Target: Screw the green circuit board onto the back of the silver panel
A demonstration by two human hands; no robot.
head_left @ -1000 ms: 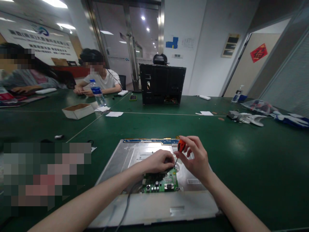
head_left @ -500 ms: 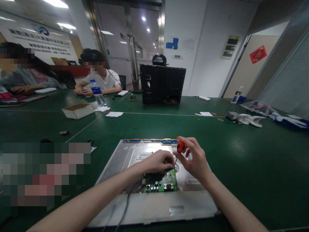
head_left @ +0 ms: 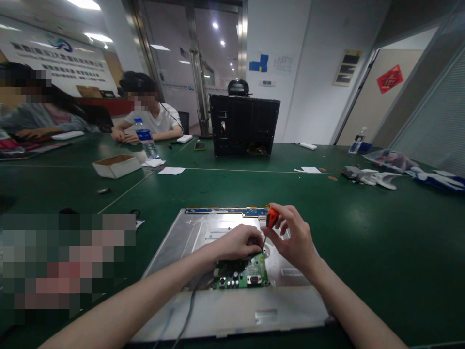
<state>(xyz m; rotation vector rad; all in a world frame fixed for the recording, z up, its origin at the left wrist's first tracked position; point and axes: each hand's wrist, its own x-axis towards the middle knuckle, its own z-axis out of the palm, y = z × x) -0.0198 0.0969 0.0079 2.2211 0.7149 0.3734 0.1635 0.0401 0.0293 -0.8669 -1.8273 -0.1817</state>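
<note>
a flat, silvery metal panel [head_left: 170, 247] bears a limp grey cable [head_left: 191, 310] at 7 o'clock. the left hand [head_left: 241, 241] curls in, its hold hidden, at 12 o'clock of a rectangular green circuit board [head_left: 241, 280]. near the board's 1 o'clock corner, a steep screwdriver [head_left: 271, 219] points its thin shaft [head_left: 265, 242] to 7 o'clock, bulbous orange-black handle up, pinched by the half-curled right hand [head_left: 294, 237].

Dim light is shed by ceiling lamps [head_left: 98, 37] beyond the left hand [head_left: 238, 242]. Soft glare is cast on the tabletop [head_left: 361, 215] right of the right hand [head_left: 295, 240]; the view's edges are stretched.
</note>
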